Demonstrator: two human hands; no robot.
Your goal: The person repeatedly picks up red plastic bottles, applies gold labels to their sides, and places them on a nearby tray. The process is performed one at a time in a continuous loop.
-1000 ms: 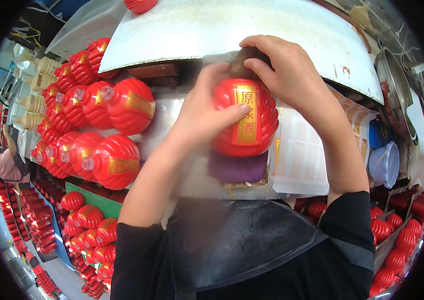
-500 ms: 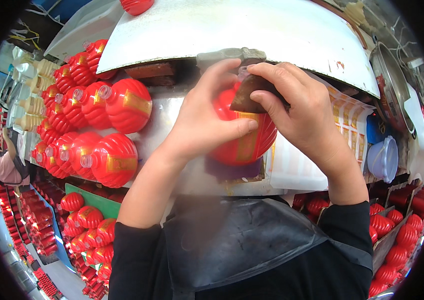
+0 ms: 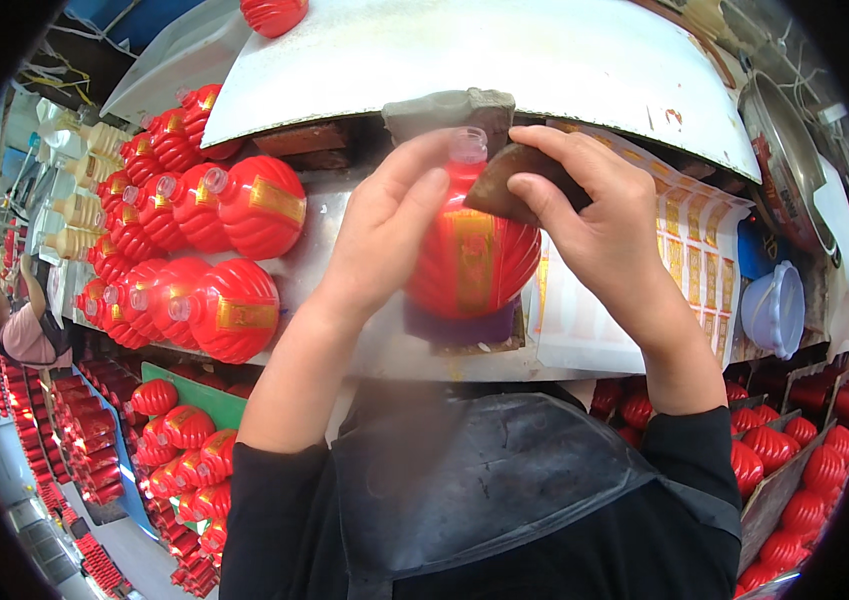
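Note:
A round red ribbed bottle point(image 3: 514, 255) with a clear neck and a gold label lies in front of me on a purple pad point(image 3: 459, 326). My left hand point(image 3: 374, 215) is closed round its left side near the neck; its fingertips are hidden behind the bottle. My right hand point(image 3: 604, 205) pinches a thin dark brown flat scraper-like piece point(image 3: 516, 182) between thumb and fingers. That piece rests over the bottle's upper right shoulder, above the label; I cannot tell how firmly it touches.
Several labelled red bottles point(image 3: 262, 205) lie in rows on the left. Sheets of gold labels point(image 3: 689, 250) spread at the right, beside a lavender bucket point(image 3: 772, 310). A white board point(image 3: 504, 60) spans the far side. More red bottles point(image 3: 184, 428) fill crates below. Another person point(image 3: 24, 325) stands far left.
My left hand has shifted; its thumb moved off the label up toward the neck. The bottle's neck and label show more fully. My right hand keeps the brown piece at the shoulder.

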